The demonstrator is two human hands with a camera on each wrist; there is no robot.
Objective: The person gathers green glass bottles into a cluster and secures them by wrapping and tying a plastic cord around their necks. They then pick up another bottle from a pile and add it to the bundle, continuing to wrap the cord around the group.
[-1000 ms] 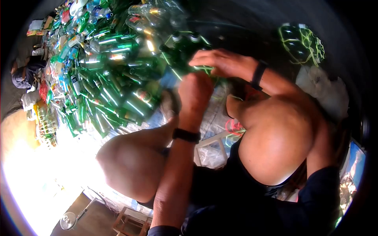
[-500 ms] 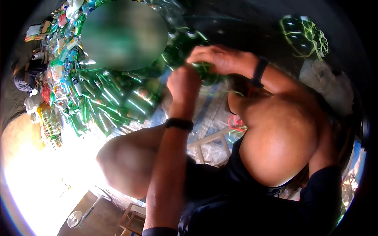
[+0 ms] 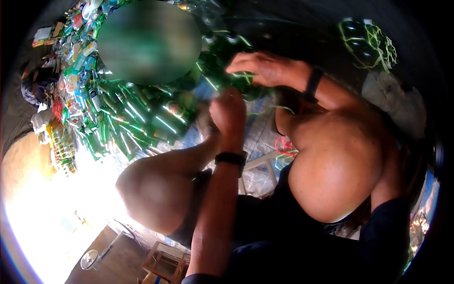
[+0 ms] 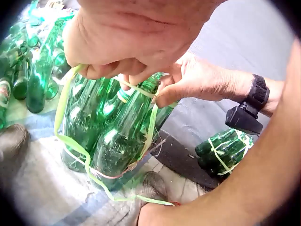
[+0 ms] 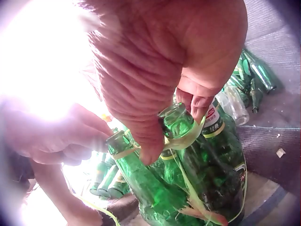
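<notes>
Several green glass bottles [image 4: 117, 146] stand upright in a bundle, with pale green plastic strap [image 4: 60, 113] around their necks and lower down their sides. My left hand [image 3: 229, 111] has its fingers curled around the strap at the bundle's near side, close to the necks. A loose length of strap hangs from it past the bottles toward the floor. My right hand [image 3: 269, 71] grips a bottle neck [image 5: 176, 117] on the other side, its thumb pressed by the strap between two necks. Part of that hand's fingers is hidden behind the neck.
A heap of loose green bottles [image 3: 137, 109] lies to the left. Another strapped bundle [image 3: 362, 42] lies on dark ground at the far right, near a pale plastic bag [image 3: 392, 102]. A person [image 3: 38, 85] sits at the far left. A blurred oval hides part of the heap.
My left hand moved left and up, then came back right and down, staying closed on the strap. The right hand keeps its place at the necks. A strap tail came into view by the right leg.
</notes>
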